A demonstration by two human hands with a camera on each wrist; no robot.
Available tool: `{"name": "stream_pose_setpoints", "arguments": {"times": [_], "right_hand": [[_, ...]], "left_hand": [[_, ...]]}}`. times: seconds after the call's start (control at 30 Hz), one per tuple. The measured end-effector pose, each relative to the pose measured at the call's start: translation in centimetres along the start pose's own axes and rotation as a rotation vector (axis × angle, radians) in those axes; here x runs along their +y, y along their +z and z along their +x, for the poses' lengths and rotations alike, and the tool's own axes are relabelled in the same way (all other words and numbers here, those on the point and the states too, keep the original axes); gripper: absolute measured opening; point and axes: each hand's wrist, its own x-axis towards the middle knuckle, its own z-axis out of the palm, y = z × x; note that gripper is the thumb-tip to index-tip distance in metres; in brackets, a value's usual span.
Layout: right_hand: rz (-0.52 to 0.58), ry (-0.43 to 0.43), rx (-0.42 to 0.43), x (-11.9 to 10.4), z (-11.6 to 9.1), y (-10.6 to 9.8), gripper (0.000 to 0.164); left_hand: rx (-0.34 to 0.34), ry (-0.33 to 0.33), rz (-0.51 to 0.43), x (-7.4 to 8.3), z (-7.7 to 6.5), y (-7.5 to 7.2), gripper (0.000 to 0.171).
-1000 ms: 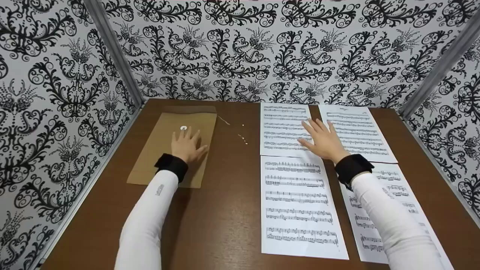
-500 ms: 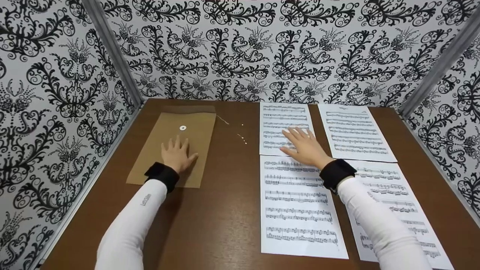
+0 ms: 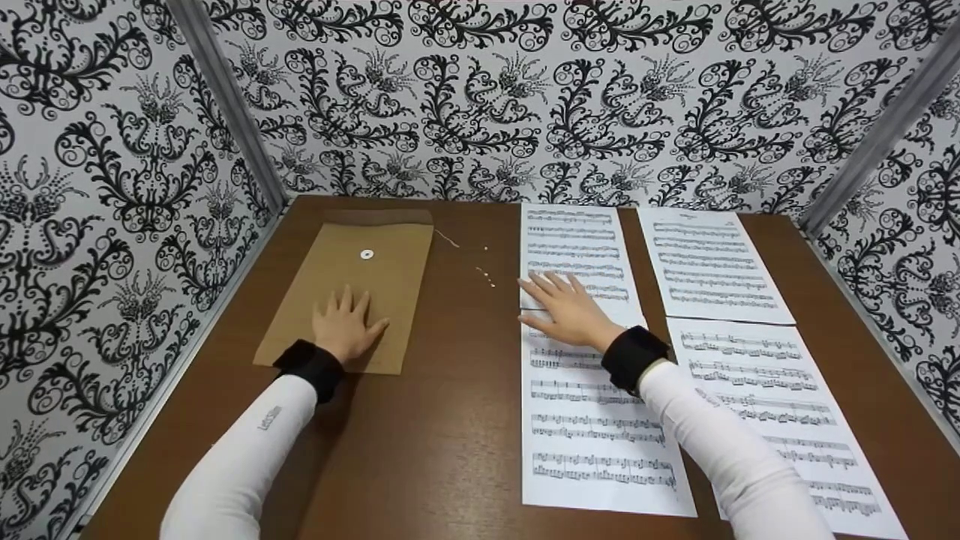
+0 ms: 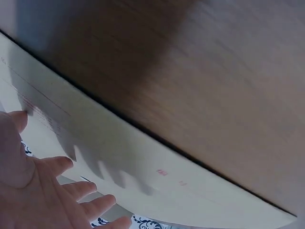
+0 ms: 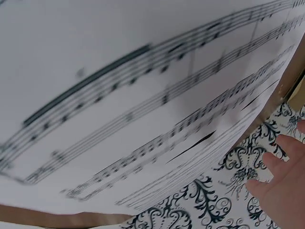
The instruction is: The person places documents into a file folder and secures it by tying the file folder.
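My left hand [image 3: 345, 328] is over the lower half of a brown paper envelope [image 3: 397, 292], fingers spread and palm down. A white button disc [image 3: 367, 254] sits near the envelope's top. In the left wrist view, the hand [image 4: 43, 195] casts its shadow on the envelope [image 4: 109, 129] and seems to hover just above it. My right hand [image 3: 566, 309], fingers also spread, is over the seam between two sheets of music, the upper left sheet [image 3: 574, 232] and the lower left sheet [image 3: 600, 450]. Whether it touches them cannot be told. Neither hand grips anything.
Two more music sheets lie on the right, an upper right one [image 3: 712, 262] and a lower right one [image 3: 787, 375]. A thin string [image 3: 448, 239] trails from the envelope's upper right corner. Small pale specks [image 3: 487, 277] dot the brown table [image 3: 450, 420]. Patterned walls [image 3: 480, 97] enclose it.
Both hands have drawn nearer the person and to the left. The right hand has passed from between the upper sheets to the left pair. Envelope and sheets stay in place.
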Motion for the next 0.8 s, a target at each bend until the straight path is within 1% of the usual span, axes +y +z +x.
{"name": "stream_pose_setpoints", "arguments": {"times": [0.1,0.3,0.5,0.6,0.8], "right_hand": [[0.004,-0.019,-0.014,-0.8,0.4,0.4,0.071],[-0.014,-0.060,-0.006,-2.0,1.0,0.9,0.072],[-0.019,-0.084,0.007,-2.8,1.6,1.5,0.073],[-0.026,-0.085,-0.004,-3.2,1.8,1.6,0.073],[-0.029,-0.089,-0.022,-3.9,2.1,1.6,0.072]], "left_hand": [[0.010,0.010,-0.014,-0.1,-0.4,0.0,0.070],[-0.009,0.022,-0.020,-0.3,-1.0,-0.1,0.072],[-0.022,0.033,-0.047,-0.4,-1.4,0.2,0.073],[-0.018,0.045,-0.056,-0.5,-1.5,0.4,0.074],[0.018,0.078,-0.069,-1.0,-1.9,0.6,0.075]]}}
